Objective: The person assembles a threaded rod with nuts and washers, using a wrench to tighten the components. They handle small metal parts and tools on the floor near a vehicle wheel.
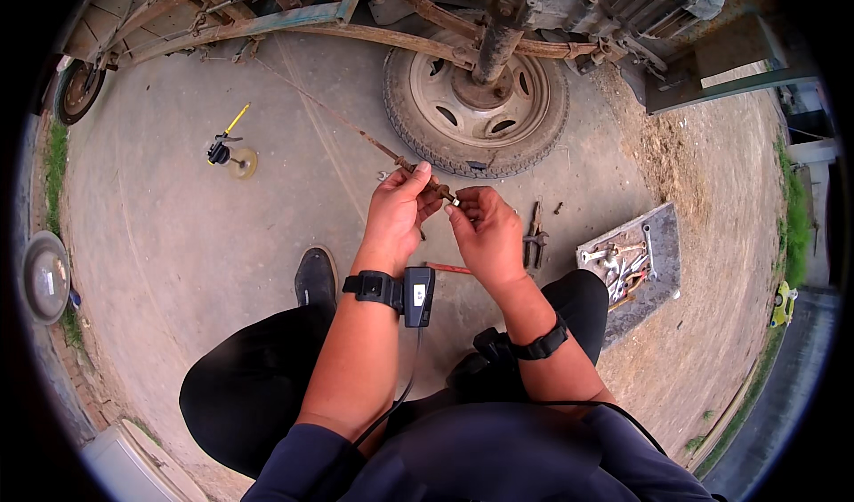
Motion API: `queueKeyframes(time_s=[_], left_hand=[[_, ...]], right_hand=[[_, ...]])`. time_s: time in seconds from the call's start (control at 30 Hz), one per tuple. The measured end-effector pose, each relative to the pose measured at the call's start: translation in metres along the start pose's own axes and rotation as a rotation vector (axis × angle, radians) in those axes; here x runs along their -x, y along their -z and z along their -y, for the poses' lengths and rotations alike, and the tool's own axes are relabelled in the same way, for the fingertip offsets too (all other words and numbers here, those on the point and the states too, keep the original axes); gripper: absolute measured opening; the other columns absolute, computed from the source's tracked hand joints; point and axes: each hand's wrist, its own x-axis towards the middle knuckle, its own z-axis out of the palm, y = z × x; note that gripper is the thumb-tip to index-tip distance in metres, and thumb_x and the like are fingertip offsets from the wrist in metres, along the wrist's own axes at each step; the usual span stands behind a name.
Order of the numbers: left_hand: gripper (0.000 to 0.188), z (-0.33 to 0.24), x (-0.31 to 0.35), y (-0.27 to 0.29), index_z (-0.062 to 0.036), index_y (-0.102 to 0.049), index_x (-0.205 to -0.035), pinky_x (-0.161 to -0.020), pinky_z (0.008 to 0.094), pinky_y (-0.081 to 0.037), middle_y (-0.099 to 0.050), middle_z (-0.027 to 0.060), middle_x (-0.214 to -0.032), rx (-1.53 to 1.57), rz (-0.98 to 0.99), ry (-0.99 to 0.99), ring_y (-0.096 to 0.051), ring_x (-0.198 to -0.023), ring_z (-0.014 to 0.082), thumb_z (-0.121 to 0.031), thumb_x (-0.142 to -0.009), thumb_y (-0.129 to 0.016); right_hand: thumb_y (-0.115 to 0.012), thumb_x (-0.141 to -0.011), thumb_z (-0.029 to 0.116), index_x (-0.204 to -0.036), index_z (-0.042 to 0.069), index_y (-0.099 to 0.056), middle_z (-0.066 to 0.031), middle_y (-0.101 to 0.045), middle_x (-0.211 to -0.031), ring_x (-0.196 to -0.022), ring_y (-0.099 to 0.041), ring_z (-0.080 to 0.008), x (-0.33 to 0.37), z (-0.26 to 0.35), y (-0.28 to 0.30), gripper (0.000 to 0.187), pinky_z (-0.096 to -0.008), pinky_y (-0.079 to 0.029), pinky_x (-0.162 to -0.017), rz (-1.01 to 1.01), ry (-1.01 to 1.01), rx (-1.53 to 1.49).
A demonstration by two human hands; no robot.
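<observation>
Fingers (pixel 415 182) of both hands (pixel 391 215) (pixel 491 235) pinch a rod (pixel 386 151), concrete (pixel 169 226) spreading left from tire's edge (pixel 398 110).

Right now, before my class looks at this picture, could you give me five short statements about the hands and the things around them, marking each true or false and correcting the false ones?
1. The left hand and right hand are both at the near end of the rusty rod. True.
2. The tool tray lies to the person's left. False: it lies to the right.
3. The can with a yellow spout stands left of the wheel. True.
4. The wheel has no tyre. False: a treaded tyre surrounds it.
5. Both wrists are bare. False: each wears a black strap.
</observation>
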Motion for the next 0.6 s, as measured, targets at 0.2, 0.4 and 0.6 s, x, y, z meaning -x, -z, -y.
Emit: queueKeyframes(time_s=[0.2,0.4,0.6], left_hand=[[0.014,-0.0008,0.0020,-0.0021,-0.0139,-0.060,-0.093,-0.074,0.0305,-0.052,-0.068,0.0001,-0.086,0.005,-0.005,0.005,-0.066,-0.078,0.0143,-0.024,-0.094,-0.070],[0.019,-0.0014,0.0026,-0.0032,-0.0120,-0.058,-0.087,-0.072,0.0297,-0.053,-0.068,0.0021,-0.083,-0.002,-0.006,-0.018,-0.068,-0.077,0.0146,-0.025,-0.093,-0.071],[0.019,-0.0011,0.0022,-0.0022,-0.0114,-0.059,-0.088,-0.073,0.0302,-0.053,-0.068,0.0023,-0.083,-0.006,-0.005,-0.019,-0.068,-0.076,0.0147,-0.025,-0.094,-0.070]], right_hand=[[-0.076,-0.084,0.008,-0.099,0.000,-0.064,-0.0105,-0.069,-0.085,-0.072,-0.069,-0.0173,-0.0008,0.0005,0.0040,0.021,-0.0283,-0.054,-0.064,-0.027,0.172,0.150],[-0.077,-0.080,0.009,-0.093,0.003,-0.062,-0.0126,-0.068,-0.085,-0.072,-0.068,-0.0285,0.0003,-0.0007,0.0018,0.021,-0.0368,-0.054,-0.063,-0.022,0.080,0.105],[-0.075,-0.082,0.013,-0.091,0.003,-0.061,-0.0141,-0.069,-0.087,-0.073,-0.067,-0.0334,-0.0006,0.0020,0.0044,0.019,-0.0409,-0.054,-0.065,-0.014,0.149,0.198]])
